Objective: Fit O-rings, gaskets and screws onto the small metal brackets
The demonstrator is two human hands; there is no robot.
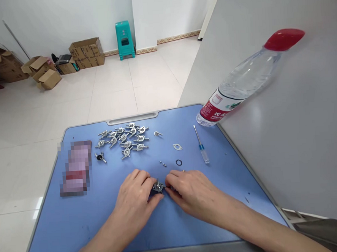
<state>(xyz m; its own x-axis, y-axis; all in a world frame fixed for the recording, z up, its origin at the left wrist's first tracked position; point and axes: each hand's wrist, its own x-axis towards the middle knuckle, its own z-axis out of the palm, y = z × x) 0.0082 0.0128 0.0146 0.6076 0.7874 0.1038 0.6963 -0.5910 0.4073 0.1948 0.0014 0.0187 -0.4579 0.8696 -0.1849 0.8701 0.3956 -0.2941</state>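
Note:
My left hand (137, 190) pinches a small metal valve (158, 186) between thumb and fingers, near the front of the blue table. A thin stem stands up from the valve's middle. On its right side, my right hand (186, 185) is closed, with thumb and fingertips at the valve's edge; the fingers partly hide what they grip. Just beyond the hands lie a black rubber ring (179, 162), a few tiny screws (163, 164) and a flat metal plate with a hole (177, 146). A small brass-coloured part (184, 171) shows behind my right hand.
Several similar metal valves (123, 137) cluster at the back left, with one black-centred valve (100, 157) nearer. A small lever (157, 133) lies right of them. A screwdriver (201, 146), a water bottle (229, 88) and a blurred pinkish rectangular item (77, 167) also rest on the table (129, 235).

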